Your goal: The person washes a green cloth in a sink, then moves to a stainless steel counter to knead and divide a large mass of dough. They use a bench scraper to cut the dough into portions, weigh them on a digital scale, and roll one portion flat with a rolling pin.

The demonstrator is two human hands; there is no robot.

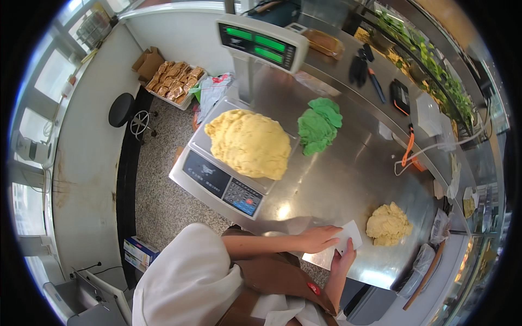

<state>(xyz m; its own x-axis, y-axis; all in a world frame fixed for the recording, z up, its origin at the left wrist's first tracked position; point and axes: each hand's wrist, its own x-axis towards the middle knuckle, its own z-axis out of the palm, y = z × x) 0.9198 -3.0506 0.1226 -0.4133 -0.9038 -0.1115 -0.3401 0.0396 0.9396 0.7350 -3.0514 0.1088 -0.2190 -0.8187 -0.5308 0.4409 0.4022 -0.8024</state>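
My right hand (344, 258) grips a white flat dough scraper (350, 235) at its lower edge, over the front of the steel table. My left hand (320, 239) reaches across from the left, its fingers extended at the scraper's near side; it appears to hold nothing. To the right of the scraper lies a lump of pale yellow dough (389, 224). A much larger mound of yellow dough (251, 143) rests on the platform of a digital scale (223, 184). Green dough (320, 126) sits on the table behind the scale's right side.
The scale's lit display (261, 44) stands on a post. A back shelf holds a blue-handled tool (376, 85) and a white cable (444, 143). At right lies a wooden rod (424, 277). A black stool (121, 110) and a crate of packaged goods (175, 83) are on the floor.
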